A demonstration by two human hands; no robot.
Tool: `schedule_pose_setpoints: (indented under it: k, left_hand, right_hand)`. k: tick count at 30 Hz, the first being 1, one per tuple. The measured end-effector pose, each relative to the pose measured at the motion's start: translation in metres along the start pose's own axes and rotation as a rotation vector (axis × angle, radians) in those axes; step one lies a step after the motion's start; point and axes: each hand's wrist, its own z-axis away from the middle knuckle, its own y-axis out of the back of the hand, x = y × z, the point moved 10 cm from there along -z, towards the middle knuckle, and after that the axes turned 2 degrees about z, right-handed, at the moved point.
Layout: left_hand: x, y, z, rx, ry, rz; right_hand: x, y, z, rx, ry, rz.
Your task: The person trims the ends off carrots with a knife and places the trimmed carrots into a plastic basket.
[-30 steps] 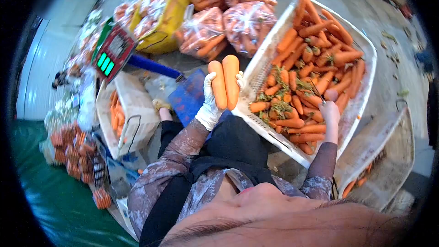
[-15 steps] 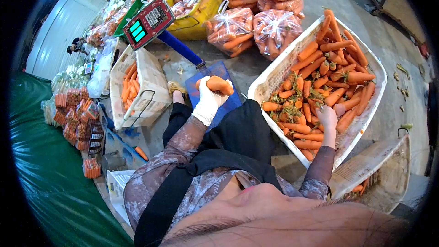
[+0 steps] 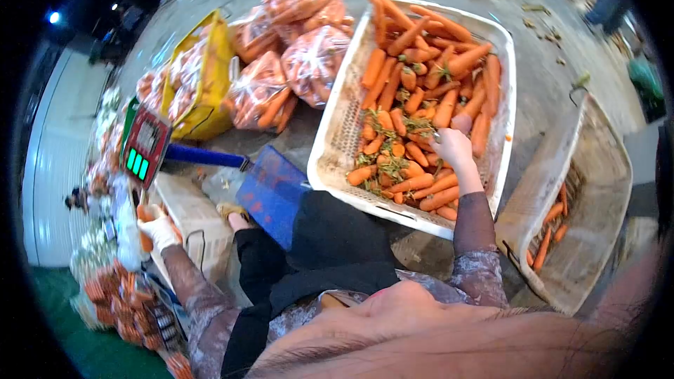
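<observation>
My left hand [image 3: 161, 230], in a white glove, is closed around a carrot [image 3: 145, 241] at the white crate [image 3: 188, 200] on the left. Orange shows on both sides of the glove; whether it is one carrot or two I cannot tell. My bare right hand [image 3: 455, 150] reaches into the large white crate [image 3: 324, 144] heaped with carrots [image 3: 414, 102], some with green tops. Its fingers are curled among them, and what they grip is hidden. A pinkish rounded end [image 3: 461, 123] lies right beside these fingers.
A scale with a lit display [image 3: 146, 144] and blue platform [image 3: 270, 193] stands between the crates. Behind are bagged carrots [image 3: 316, 63] and a yellow crate [image 3: 217, 77]. At the right, a tilted crate [image 3: 597, 203] holds a few carrots. More bags [image 3: 126, 302] lie lower left.
My left hand has moved from above the scale platform, leftward to the left crate, with the carrot. My right hand stays in the carrot crate. The view has turned toward the right.
</observation>
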Motion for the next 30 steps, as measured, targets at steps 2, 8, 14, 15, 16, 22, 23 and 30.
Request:
schedule_pose_setpoints:
  k: [2,8,14,15,16,22,23,30]
  left_hand:
    - [-0.036,-0.033,-0.017,-0.071,0.356,0.277]
    - [-0.151,-0.348,0.293,-1.012,0.76,0.114]
    - [-0.314,-0.436,0.462,-0.814,1.242,0.237]
    - [-0.331,-0.434,0.473,-0.715,1.338,0.214]
    - [-0.337,-0.43,0.476,-0.737,1.302,0.19]
    - [-0.383,-0.396,0.478,-0.72,1.367,-0.112]
    - [-0.37,-0.41,0.47,-0.824,1.221,-0.112]
    - [-0.36,-0.429,0.446,-0.79,1.001,-0.077]
  right_hand:
    - [0.005,0.002,-0.004,0.035,-0.044,-0.045]
    - [0.015,0.004,-0.009,0.147,-0.163,-0.229]
    - [0.005,-0.016,-0.053,0.239,-0.077,-0.171]
    - [0.002,-0.017,-0.073,0.312,-0.053,-0.1]
    - [-0.008,-0.007,-0.09,0.264,-0.109,-0.048]
    - [-0.047,-0.017,-0.192,0.262,-0.093,0.123]
    - [-0.044,-0.022,-0.199,0.219,-0.133,0.133]
    - [-0.052,0.035,-0.15,0.577,0.205,-0.055]
